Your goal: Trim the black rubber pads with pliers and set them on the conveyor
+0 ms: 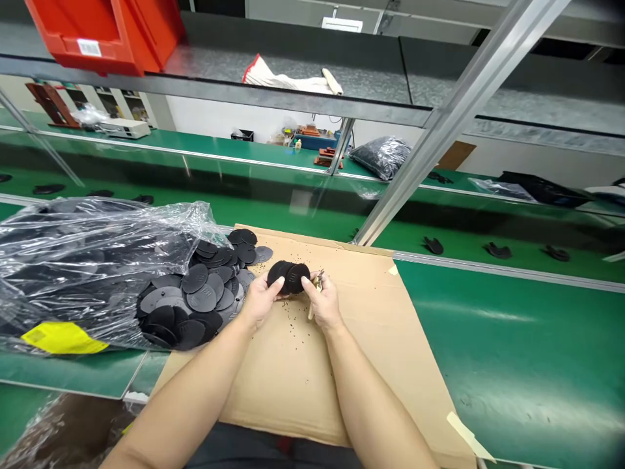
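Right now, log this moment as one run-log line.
left hand: black disc | right hand: second black disc, small metal tool | under: cardboard sheet, black specks | beside: plastic bag

Left hand [258,301] and right hand [325,303] bare; forearms [195,384] bare; dark clothing [273,456] below.

Long green work tables [508,339] run across the room. Over them is a gray metal shelf [293,78] with a red bin [97,32] on it. A shiny metal pole [454,124] slants down beside the shelf. Far back there is a white wall [215,111]. A white machine [124,128] and a blue box [312,140] sit near that wall, and a brown wood rack [51,104] stands at the left.
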`<state>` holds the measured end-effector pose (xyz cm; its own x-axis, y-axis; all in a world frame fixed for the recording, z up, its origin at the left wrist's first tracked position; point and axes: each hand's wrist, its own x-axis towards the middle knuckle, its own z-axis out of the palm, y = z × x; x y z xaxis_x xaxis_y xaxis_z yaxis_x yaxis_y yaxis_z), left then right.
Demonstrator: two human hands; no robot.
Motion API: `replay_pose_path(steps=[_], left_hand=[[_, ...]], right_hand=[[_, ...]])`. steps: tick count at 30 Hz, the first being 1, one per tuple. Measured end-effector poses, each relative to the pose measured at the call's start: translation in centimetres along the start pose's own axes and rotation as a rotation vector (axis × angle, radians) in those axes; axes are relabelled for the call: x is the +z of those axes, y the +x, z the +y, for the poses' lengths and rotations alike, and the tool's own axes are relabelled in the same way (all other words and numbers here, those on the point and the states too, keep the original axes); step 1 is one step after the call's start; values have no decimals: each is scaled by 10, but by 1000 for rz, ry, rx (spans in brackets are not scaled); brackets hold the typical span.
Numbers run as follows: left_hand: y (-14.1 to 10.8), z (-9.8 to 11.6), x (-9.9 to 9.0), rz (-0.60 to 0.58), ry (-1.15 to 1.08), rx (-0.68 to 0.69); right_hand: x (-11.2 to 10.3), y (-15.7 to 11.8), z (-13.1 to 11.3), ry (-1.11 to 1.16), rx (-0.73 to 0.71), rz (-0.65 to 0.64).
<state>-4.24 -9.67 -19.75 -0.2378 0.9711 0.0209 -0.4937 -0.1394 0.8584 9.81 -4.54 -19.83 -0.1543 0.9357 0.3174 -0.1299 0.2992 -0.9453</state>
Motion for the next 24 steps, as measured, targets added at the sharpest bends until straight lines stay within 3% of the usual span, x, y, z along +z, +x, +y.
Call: replay_pose_path(steps=[10,16,24], left_hand=[[-5,-1,4,37,23,3],[-7,3,4,-13,-4,-36],[-6,3,1,-65,-12,-70]], right_hand=[[2,-4,-2,-158,-14,-55],[-3,-4,-3,-168,-36,-203],[-6,-4,-5,-184,-19,-245]])
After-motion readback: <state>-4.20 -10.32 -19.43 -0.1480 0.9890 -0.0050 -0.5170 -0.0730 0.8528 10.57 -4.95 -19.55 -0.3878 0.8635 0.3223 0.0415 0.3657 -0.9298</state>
